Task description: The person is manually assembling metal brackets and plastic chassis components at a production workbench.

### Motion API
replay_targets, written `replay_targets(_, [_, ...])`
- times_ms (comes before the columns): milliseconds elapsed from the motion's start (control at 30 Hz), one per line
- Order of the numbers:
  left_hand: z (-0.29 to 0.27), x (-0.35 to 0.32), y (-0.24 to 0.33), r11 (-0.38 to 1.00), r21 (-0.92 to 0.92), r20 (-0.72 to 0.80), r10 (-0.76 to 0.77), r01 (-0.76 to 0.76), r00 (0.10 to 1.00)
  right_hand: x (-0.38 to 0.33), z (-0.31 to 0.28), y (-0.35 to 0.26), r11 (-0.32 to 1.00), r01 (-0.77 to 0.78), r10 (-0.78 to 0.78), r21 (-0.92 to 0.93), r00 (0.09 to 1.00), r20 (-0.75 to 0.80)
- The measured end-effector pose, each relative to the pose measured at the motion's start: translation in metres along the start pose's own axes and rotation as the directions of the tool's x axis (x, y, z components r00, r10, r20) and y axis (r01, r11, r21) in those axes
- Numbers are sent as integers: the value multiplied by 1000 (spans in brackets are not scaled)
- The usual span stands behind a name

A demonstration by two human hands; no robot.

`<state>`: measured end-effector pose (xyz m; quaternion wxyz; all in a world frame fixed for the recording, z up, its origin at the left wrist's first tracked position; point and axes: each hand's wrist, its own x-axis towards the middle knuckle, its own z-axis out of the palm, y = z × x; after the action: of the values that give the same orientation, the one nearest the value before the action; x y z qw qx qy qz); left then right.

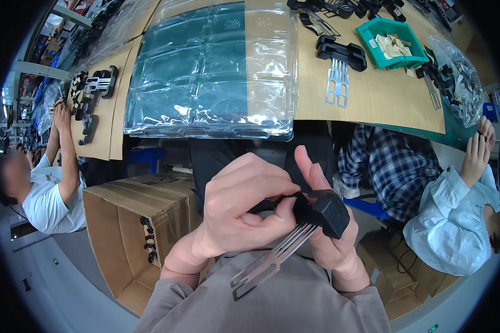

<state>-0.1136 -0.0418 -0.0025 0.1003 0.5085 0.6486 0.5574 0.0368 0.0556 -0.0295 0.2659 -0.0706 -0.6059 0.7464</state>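
Note:
In front of my chest I hold a black plastic part with slotted flat metal prongs (328, 215). Its prongs slant down toward the lower left. My right hand (339, 247) is wrapped round the black body from the right, thumb raised along it. My left hand (244, 202) is closed, with thumb and fingertips pinched at the body's left end; whatever small piece lies between those fingertips is hidden. A similar black part with metal prongs (341, 55) lies on the table beyond, to the right of a clear plastic tray (205, 66).
A green bin (380, 25) of small pale pieces stands at the far right, beside a plastic bag of black parts (458, 83). An open cardboard box (105, 238) is at my lower left. Co-workers sit on the left (53, 194) and right (453, 222).

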Motion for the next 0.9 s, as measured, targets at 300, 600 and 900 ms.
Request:
replay_targets(300, [1,-4,4,1000,10,-25,-17,17,1000,1,1,0,1000,-9,10,24,1000,-7])
replay_targets(600, [2,-3,6,1000,2,-40,-7,7,999,1,-2,-1,1000,31,-31,0,1000,2])
replay_targets(900, [2,-2,6,999,36,14,18,-19,1000,-1,-3,-2,1000,28,-28,7,1000,-1])
